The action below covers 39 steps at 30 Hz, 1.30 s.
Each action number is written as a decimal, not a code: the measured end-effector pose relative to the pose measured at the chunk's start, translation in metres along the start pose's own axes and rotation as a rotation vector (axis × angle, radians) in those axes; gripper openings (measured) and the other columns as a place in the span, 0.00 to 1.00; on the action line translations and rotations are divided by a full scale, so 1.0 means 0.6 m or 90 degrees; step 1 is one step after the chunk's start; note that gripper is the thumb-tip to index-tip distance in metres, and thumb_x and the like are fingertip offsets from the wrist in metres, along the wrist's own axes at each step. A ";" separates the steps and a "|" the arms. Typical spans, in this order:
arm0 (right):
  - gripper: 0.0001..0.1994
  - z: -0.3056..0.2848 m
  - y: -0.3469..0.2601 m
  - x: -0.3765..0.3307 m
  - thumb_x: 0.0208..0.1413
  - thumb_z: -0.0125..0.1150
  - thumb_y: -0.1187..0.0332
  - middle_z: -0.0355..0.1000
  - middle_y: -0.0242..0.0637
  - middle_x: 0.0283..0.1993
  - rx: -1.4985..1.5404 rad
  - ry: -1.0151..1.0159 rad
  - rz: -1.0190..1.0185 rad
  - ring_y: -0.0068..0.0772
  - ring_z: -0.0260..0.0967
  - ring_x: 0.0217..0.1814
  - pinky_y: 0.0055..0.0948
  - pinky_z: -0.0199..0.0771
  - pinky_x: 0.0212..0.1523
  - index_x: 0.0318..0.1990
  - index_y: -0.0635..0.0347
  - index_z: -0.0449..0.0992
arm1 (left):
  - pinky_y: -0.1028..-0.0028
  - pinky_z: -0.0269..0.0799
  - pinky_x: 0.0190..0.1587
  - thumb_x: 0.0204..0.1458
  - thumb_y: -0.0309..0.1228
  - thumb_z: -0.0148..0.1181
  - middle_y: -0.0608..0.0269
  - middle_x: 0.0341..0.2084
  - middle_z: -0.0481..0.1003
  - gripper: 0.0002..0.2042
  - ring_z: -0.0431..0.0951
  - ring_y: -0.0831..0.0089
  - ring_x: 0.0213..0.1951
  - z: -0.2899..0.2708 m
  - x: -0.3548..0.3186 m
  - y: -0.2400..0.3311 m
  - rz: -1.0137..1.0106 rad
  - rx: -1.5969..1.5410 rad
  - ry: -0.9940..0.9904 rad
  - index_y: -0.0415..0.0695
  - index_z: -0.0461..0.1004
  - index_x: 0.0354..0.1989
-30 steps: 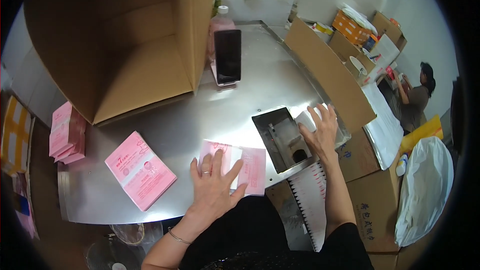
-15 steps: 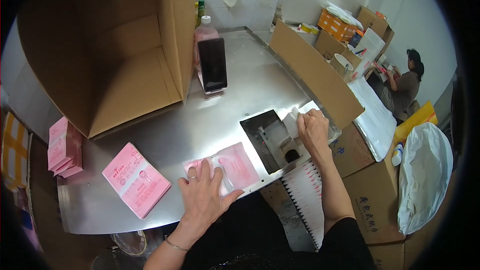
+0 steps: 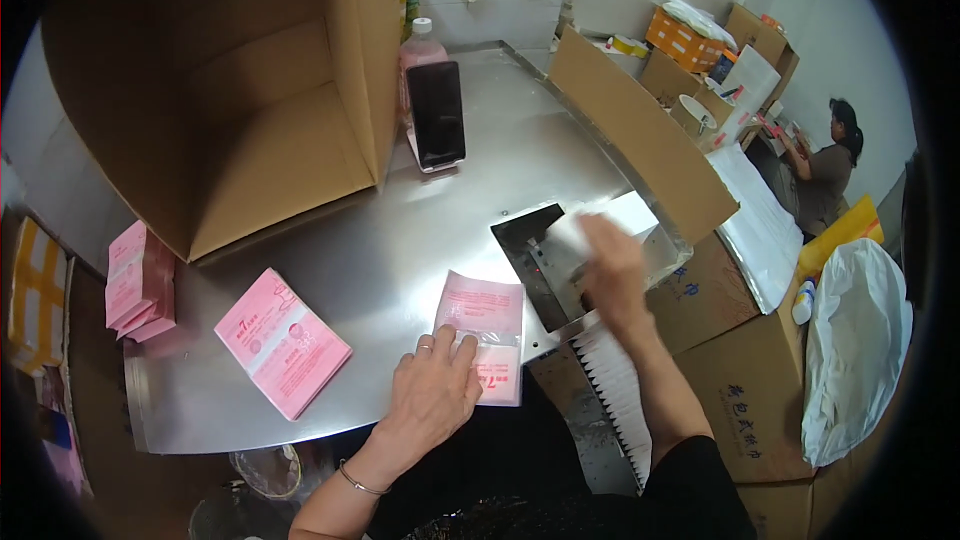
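Observation:
My left hand (image 3: 437, 382) lies over a pink-printed plastic packet (image 3: 482, 302) at the table's near edge, its fingers resting on the film with the thumb side over the lower part. My right hand (image 3: 617, 278) is smeared by motion above a rectangular opening (image 3: 522, 235) in the metal table. By its fingertips is a blurred white piece (image 3: 568, 237); whether the fingers grip it cannot be made out. Below the right forearm hangs a stack of white slips with a jagged edge (image 3: 612, 390). To the left lies a pink stack of packets (image 3: 283, 345).
A large open carton (image 3: 280, 165) stands at the back left, with more pink packets (image 3: 140, 280) beneath it. A phone on a stand (image 3: 437, 115) leans before a bottle (image 3: 421, 40). A cardboard panel (image 3: 640, 130) borders the right side. Another person (image 3: 830, 165) sits at far right.
The packet under my left hand has turned more upright, and that hand has shifted right. My right hand has moved slightly left and down over the opening, now blurred.

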State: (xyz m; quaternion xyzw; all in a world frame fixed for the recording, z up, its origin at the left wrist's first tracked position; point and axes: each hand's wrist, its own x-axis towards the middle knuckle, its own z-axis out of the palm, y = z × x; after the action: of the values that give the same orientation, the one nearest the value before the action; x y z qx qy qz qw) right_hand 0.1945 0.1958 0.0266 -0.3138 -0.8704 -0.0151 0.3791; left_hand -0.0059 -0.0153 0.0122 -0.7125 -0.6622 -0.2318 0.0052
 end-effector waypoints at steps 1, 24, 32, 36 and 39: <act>0.21 0.011 -0.057 -0.014 0.44 0.56 0.79 0.73 0.49 0.50 -0.031 0.009 -0.144 0.50 0.70 0.55 0.48 0.68 0.52 0.50 0.66 0.74 | 0.59 0.74 0.37 0.52 0.35 0.61 0.51 0.39 0.70 0.19 0.75 0.56 0.38 -0.005 -0.006 -0.002 -0.011 0.006 -0.004 0.39 0.73 0.49; 0.11 -0.019 -0.046 -0.015 0.54 0.64 0.74 0.80 0.48 0.40 0.084 -0.135 0.066 0.50 0.78 0.44 0.44 0.76 0.45 0.45 0.60 0.82 | 0.58 0.65 0.46 0.33 0.14 0.57 0.50 0.43 0.69 0.10 0.70 0.50 0.46 -0.079 -0.100 -0.057 -0.128 -0.082 0.194 0.42 0.70 0.25; 0.08 0.011 0.071 -0.006 0.57 0.61 0.68 0.70 0.42 0.33 -0.307 0.008 0.089 0.44 0.68 0.43 0.43 0.65 0.44 0.37 0.63 0.80 | 0.54 0.56 0.60 0.48 0.20 0.57 0.50 0.43 0.71 0.11 0.68 0.51 0.51 -0.106 -0.129 -0.153 -0.424 0.244 0.192 0.43 0.70 0.41; 0.08 0.000 0.075 0.002 0.57 0.61 0.67 0.71 0.42 0.32 -0.273 0.006 0.120 0.45 0.68 0.41 0.45 0.65 0.43 0.32 0.62 0.81 | 0.53 0.54 0.61 0.53 0.21 0.56 0.53 0.38 0.72 0.07 0.69 0.52 0.49 -0.121 -0.139 -0.162 -0.405 0.151 0.097 0.43 0.72 0.41; 0.07 -0.004 0.080 0.002 0.54 0.60 0.71 0.71 0.42 0.35 -0.221 -0.024 0.156 0.45 0.68 0.44 0.45 0.66 0.45 0.37 0.62 0.81 | 0.54 0.59 0.57 0.54 0.20 0.54 0.53 0.35 0.73 0.09 0.70 0.52 0.47 -0.123 -0.139 -0.171 -0.341 0.119 0.105 0.42 0.72 0.42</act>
State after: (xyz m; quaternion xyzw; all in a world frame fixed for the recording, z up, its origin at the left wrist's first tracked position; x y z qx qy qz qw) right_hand 0.2222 0.2343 0.0188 -0.4779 -0.8170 -0.1130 0.3021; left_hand -0.1284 -0.1045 0.0193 -0.4878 -0.8424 -0.2198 0.0634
